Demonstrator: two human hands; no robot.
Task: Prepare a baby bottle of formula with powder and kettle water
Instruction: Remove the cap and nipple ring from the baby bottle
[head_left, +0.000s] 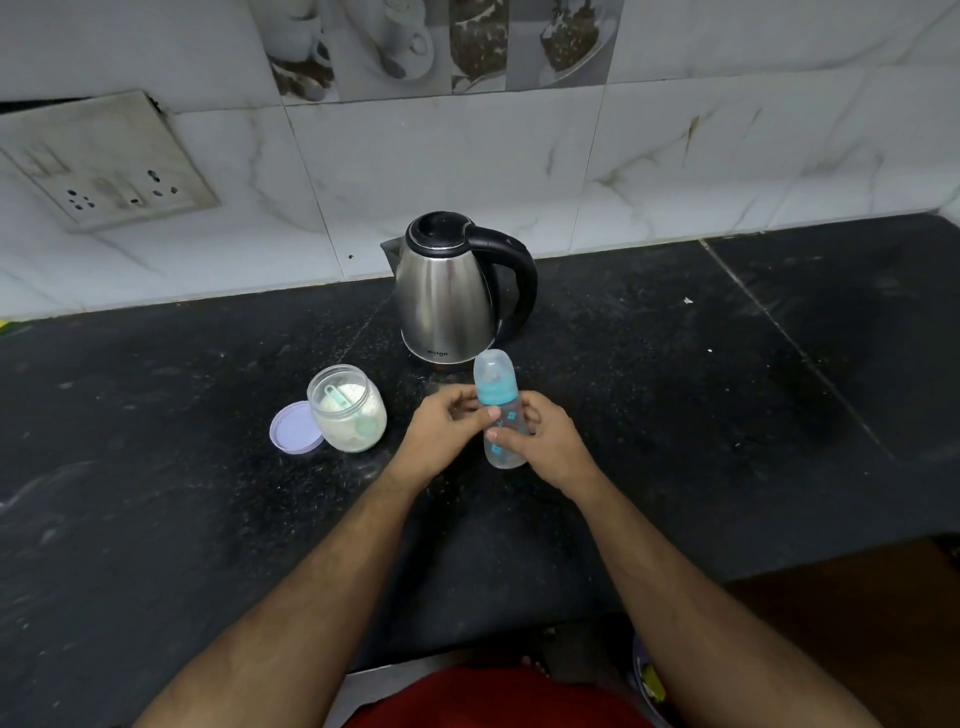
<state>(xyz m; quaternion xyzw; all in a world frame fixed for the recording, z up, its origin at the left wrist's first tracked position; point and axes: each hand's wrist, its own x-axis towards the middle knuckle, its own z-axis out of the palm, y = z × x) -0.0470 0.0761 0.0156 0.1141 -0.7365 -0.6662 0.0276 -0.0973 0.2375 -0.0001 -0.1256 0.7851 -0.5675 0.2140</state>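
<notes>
Black speckled stone makes up the desk (675, 415), which fills the middle of the frame below a wall of white marbled tiles (467, 171). Near the centre, a baby bottle (501, 415) stands on the desk, its clear cap and teal collar still on, and its see-through body shows no powder that I can make out. Both hands meet on it. The left hand (447, 434) comes in from the lower left, its thumb laid across the front of the bottle just under the collar and its fingers curled behind. The right hand (545, 439) comes from the lower right, its fingers (511, 440) wrapped around the lower half of the bottle.

Just above the bottle, towards the wall, stands a steel kettle (447, 301) with a black lid and a black handle on its right side. Left of the hands sits an open clear jar (347, 415) holding white powder and a pale green scoop (337, 397). Its lilac lid (295, 428) lies flat on the desk, touching the jar's left side. In the upper left of the frame, a stained switch and socket plate (104, 161) is set in the tiles.
</notes>
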